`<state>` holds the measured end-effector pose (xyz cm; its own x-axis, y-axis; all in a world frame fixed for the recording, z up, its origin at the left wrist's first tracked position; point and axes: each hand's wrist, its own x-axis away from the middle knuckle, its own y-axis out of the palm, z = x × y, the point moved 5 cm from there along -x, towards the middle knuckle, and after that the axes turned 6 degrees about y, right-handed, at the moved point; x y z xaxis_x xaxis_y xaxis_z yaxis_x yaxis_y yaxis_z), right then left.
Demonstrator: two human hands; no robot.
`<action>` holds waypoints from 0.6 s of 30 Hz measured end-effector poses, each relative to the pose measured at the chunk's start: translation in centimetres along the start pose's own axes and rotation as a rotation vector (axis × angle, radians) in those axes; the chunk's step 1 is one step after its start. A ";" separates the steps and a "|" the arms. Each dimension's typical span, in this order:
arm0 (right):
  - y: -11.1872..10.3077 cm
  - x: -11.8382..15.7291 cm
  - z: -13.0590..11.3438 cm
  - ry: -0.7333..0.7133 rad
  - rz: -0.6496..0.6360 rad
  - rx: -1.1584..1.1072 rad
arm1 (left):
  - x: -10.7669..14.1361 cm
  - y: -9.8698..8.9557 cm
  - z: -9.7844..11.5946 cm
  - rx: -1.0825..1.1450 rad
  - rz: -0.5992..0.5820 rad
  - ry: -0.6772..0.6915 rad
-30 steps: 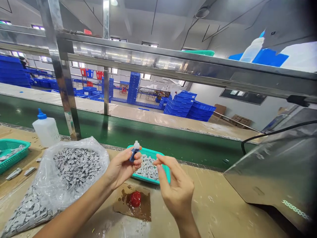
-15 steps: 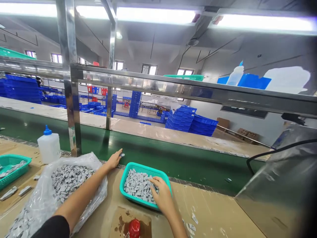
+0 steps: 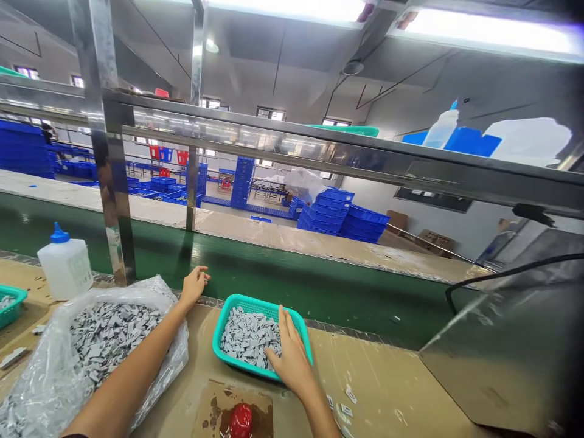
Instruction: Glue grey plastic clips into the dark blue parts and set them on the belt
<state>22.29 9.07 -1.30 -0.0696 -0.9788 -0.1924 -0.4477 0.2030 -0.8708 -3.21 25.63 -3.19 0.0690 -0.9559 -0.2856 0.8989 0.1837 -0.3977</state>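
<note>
Room: factory floor, with blue crates (image 3: 328,213) stacked far beyond the teal basket (image 3: 232,302).
Belt: green conveyor belt (image 3: 292,292), just behind the basket.
Bench: tan workbench (image 3: 378,377), under the basket.
Basket contents: grey pieces (image 3: 246,337), filling most of the basket.
Left of basket: plastic bag (image 3: 176,356) heaped with more of them; farther left, white bottle (image 3: 64,267) with a blue nozzle.
In front of basket: red lump (image 3: 241,421) on stained brown card.
Right of basket: paper scraps (image 3: 349,394).
Right hand (image 3: 292,356): fingers spread, pressed onto the pieces at the basket's right side.
Left hand (image 3: 194,286): fingers loosely curled, beyond the basket's left corner at the belt edge; cannot tell if it pinches anything.
Risk: a knock on the basket could tip pieces onto the belt, which might carry them off.
</note>
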 end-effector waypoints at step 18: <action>0.1 -0.2 -0.1 -0.042 -0.091 0.000 | 2.6 4.2 -0.6 -0.037 -0.616 -0.236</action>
<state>22.14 9.23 -1.28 0.0089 -0.9912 -0.1317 -0.4501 0.1137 -0.8857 0.52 24.01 -6.12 -0.3565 -0.9123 0.2015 0.7889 -0.4095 -0.4582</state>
